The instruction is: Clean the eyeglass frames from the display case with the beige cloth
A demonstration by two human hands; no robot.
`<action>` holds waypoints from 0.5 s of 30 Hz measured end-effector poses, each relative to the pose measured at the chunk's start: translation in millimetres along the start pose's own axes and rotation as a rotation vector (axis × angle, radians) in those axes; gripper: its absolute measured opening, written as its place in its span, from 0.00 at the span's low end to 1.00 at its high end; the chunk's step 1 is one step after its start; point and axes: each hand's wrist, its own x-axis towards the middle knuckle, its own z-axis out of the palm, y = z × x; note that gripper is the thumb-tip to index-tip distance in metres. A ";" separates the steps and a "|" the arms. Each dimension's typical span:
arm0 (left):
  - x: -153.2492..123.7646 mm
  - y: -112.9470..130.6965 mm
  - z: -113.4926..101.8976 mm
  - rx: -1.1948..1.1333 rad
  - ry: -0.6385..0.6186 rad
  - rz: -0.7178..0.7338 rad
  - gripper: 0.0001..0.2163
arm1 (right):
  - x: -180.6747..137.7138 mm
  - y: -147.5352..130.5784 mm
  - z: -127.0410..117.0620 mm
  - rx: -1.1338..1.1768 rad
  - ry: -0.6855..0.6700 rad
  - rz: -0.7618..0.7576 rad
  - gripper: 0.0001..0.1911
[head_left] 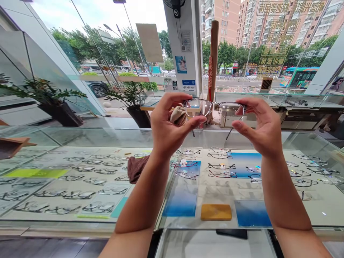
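Thin-rimmed eyeglasses [215,105] with clear, rounded lenses, held up in two hands above a glass counter [185,223].
The left hand [172,123] pinches one end of the frame between thumb and fingers, a crumpled, soft beige cloth [178,115] tucked against its palm; the right hand [259,125] grips the other end, the slim temples pointing away and down; below lie rows of wiry spectacle frames [222,166], a rumpled brown cloth [136,170], smooth blue-gradient sheets [180,202] and a flat, round-cornered mustard case [216,212].
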 end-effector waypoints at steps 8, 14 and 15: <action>0.2 -1.4 -0.3 -0.061 -0.067 -0.075 0.25 | -1.6 -5.4 1.5 -0.032 0.053 -0.037 0.22; 0.3 -9.2 2.1 -0.119 -0.120 -0.144 0.25 | -2.4 -11.2 1.8 -0.068 0.120 -0.079 0.22; 0.2 -9.4 2.3 -0.115 -0.123 -0.155 0.24 | -2.4 -12.2 1.6 -0.070 0.126 -0.084 0.21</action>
